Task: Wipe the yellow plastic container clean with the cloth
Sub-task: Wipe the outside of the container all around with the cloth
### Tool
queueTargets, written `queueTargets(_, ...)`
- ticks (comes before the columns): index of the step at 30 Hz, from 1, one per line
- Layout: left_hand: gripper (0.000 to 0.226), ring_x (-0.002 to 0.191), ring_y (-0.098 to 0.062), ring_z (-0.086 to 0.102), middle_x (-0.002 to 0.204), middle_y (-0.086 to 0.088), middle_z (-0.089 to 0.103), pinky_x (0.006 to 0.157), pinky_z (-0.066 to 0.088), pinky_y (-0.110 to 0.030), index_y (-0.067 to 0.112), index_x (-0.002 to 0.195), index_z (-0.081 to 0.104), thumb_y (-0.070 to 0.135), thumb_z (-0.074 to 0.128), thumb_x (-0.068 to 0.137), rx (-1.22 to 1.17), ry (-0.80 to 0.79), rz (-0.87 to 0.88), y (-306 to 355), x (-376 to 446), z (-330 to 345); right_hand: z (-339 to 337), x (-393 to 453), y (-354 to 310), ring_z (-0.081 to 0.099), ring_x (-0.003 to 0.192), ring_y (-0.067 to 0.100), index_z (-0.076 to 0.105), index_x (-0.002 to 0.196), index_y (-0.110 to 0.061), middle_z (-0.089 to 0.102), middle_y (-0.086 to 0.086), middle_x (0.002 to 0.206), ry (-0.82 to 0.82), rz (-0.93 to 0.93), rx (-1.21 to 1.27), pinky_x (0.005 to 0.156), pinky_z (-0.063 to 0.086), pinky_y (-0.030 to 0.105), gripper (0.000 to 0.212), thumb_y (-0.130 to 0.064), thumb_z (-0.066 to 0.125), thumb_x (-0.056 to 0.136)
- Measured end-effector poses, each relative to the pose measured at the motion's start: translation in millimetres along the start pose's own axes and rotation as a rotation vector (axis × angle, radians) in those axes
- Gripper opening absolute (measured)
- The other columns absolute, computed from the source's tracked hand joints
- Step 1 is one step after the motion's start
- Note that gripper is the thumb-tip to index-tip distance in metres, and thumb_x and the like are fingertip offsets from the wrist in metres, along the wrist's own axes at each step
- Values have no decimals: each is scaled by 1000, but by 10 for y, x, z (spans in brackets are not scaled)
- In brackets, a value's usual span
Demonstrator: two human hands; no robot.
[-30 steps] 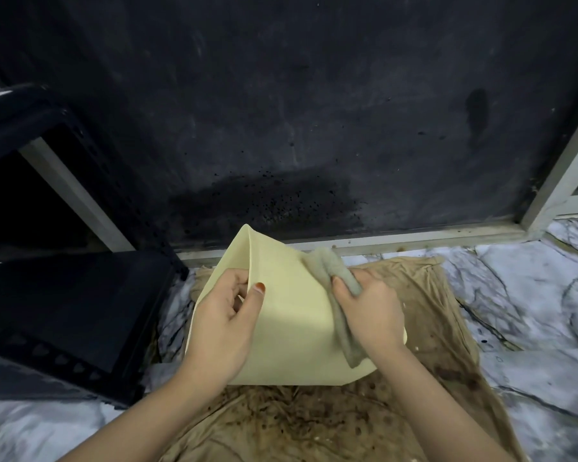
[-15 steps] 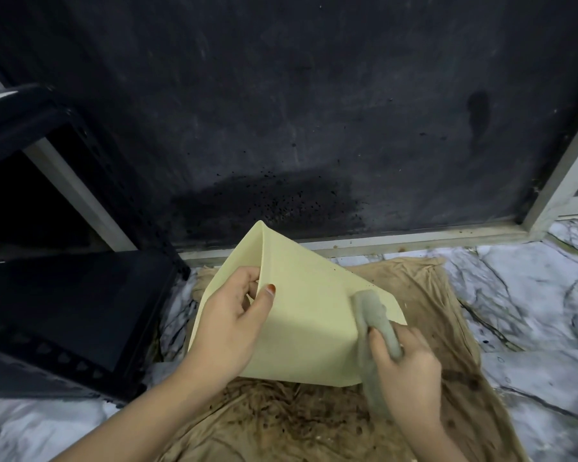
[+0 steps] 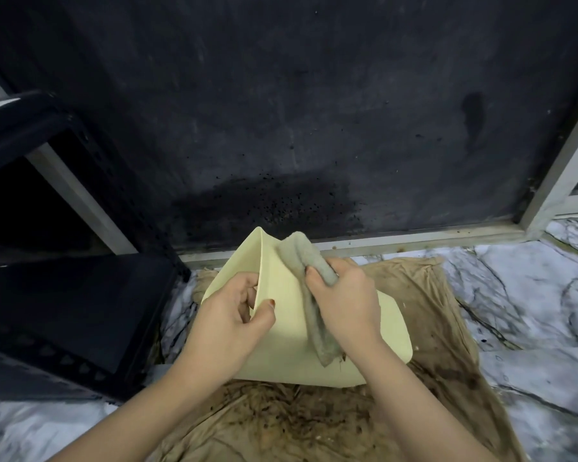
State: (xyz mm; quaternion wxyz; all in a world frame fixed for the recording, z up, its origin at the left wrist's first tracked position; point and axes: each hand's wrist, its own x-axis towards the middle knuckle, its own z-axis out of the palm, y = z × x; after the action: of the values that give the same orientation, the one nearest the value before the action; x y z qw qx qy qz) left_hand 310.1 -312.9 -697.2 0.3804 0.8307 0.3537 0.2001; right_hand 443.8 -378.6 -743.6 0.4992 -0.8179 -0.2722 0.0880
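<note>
1. Head view, hands: left hand (image 3: pixel 229 323) at frame centre grips the rim edge of the yellow plastic container (image 3: pixel 282 331), thumb on the outer wall, fingers curled behind the edge. Right hand (image 3: pixel 342 300) clutches the grey cloth (image 3: pixel 306 261), pressing it against the container's upper wall (cloth tail hangs down past the wrist).
2. Surroundings: container held tilted over a stained brown fabric (image 3: pixel 427 328) on the marble floor (image 3: pixel 531 295); dark speckled panel (image 3: pixel 281 111) behind; black rack (image 3: pixel 64 295) at left.
3. Container interior: not visible.
</note>
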Motion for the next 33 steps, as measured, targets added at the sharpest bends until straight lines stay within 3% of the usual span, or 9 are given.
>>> queueTargets(3, 19, 58, -23, 52, 76, -14, 68, 62, 46, -39, 25, 88, 58, 29, 52, 70, 27, -16, -38, -19, 29, -36, -42, 19, 227, 59, 76, 26, 64, 78, -18, 65, 5, 83, 7, 57, -22, 65, 49, 37, 20, -34, 53, 84)
queueTargets(6, 9, 59, -25, 47, 64, -15, 57, 61, 38, -40, 13, 91, 54, 20, 51, 87, -66, 70, -132, -51, 67, -42, -85, -24, 499, 61, 77, 25, 66, 81, -19, 66, 5, 83, 1, 96, -48, 67, 50, 37, 18, -32, 53, 83)
queueTargets(9, 21, 59, -22, 41, 64, -11, 46, 60, 32, -36, 3, 90, 50, 24, 47, 92, -117, 169, -210, -69, 118, -38, -137, -105, 734, 58, 74, 23, 63, 76, -23, 63, 4, 84, -4, 136, -70, 65, 47, 37, 15, -32, 53, 83)
queueTargets(16, 27, 45, -13, 30, 50, 1, 37, 52, 28, -33, -3, 86, 50, 22, 44, 95, 10, 219, -98, -52, 125, -21, -184, -478, 940, 51, 68, 20, 71, 88, -11, 49, -11, 64, 209, 129, -31, 57, 29, 28, 10, -12, 66, 79)
queueTargets(18, 28, 41, -8, 28, 47, 5, 35, 50, 27, -32, -3, 84, 50, 22, 44, 95, 23, 199, -58, -56, 91, -34, -164, -631, 921, 56, 75, 19, 71, 92, -13, 54, -10, 72, 223, 137, 49, 63, 34, 20, 22, -27, 66, 76)
queueTargets(20, 30, 40, -8, 30, 45, 6, 34, 48, 27, -29, -2, 82, 50, 24, 44, 95, 22, 181, -13, -40, 57, -47, -141, -746, 814, 55, 77, 6, 71, 91, -14, 59, -8, 80, 244, 63, 112, 68, 36, 4, 42, -44, 54, 68)
queueTargets(22, 30, 41, -8, 30, 43, 7, 35, 49, 28, -31, 0, 79, 49, 25, 45, 95, 12, 174, 21, -15, 43, -41, -83, -797, 642, 55, 81, 2, 71, 87, -14, 63, -11, 82, 248, -19, 160, 71, 34, -2, 42, -44, 50, 66)
queueTargets(27, 24, 43, -9, 33, 45, 4, 43, 47, 31, -31, 6, 76, 48, 24, 48, 93, 38, 130, 118, -34, -22, 21, 104, -643, 74, 57, 83, 4, 68, 96, -22, 62, -11, 91, 129, -182, 221, 74, 44, 18, 38, -44, 49, 71)
queueTargets(33, 22, 43, -8, 34, 45, 4, 45, 47, 32, -30, 10, 74, 48, 21, 48, 93, 18, 150, 104, -86, -1, 41, 129, -203, -13, 58, 79, 20, 68, 92, -22, 61, -2, 89, 132, -116, 150, 66, 44, 32, 15, -29, 60, 82)
